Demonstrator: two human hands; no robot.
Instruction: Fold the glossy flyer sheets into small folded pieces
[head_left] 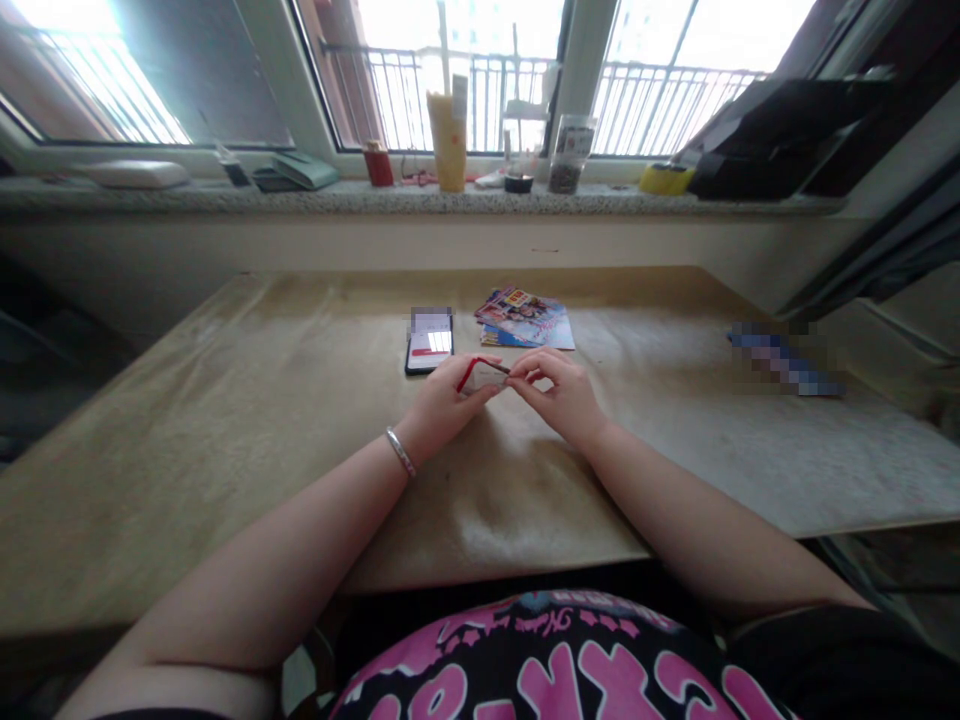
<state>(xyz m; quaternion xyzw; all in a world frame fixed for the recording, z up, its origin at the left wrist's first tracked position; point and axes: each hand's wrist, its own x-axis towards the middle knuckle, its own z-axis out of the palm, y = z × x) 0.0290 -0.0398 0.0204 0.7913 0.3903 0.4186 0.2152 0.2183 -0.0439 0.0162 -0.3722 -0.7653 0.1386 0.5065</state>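
Observation:
My left hand (448,392), a silver bangle at its wrist, is closed on a small white card-like piece with a red edge (486,376). Its exact kind is too small to make out. The fingers of my right hand (556,392) pinch the right end of the same piece, where a thin dark edge shows. Both hands are over the middle of the table. A phone (430,345) with a lit screen lies just beyond my left hand. Behind my right hand is a small fanned stack of colourful printed cards or leaflets (526,320).
The table (262,430) has a shiny tan cover. A blue-purple flat item (784,362), partly blurred, lies at the right. On the stone windowsill (337,200) stand a red jar (378,163), a yellow cup (448,145), a clear container (571,155) and yellow rolls (666,180).

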